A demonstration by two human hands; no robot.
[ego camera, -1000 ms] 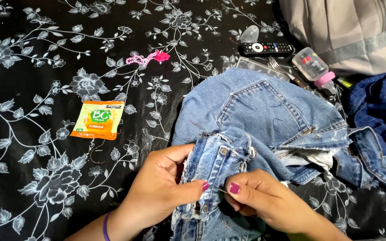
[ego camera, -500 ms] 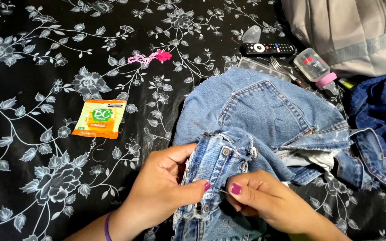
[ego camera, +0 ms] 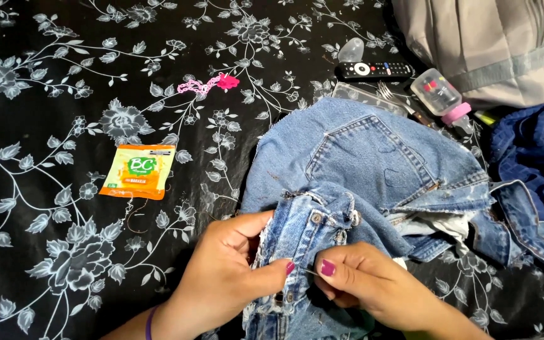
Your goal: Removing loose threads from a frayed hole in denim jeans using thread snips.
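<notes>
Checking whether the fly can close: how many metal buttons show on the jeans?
2: one button on the denim strip by the left hand, another button right of it on the jeans. Folds may hide more.

Your jeans [ego camera: 373, 170] lie on the cloth [ego camera: 64, 75] right of centre, with your left hand [ego camera: 228, 277] and right hand [ego camera: 366, 283] at their near edge; the packet [ego camera: 138, 171] lies well to the left of them; the trinket [ego camera: 208, 84] sits behind it; behind the jeans lie the remote [ego camera: 374, 69], fork [ego camera: 398, 101] and bottle [ego camera: 441, 97]; the bag [ego camera: 486, 44] sits at far right.
</notes>
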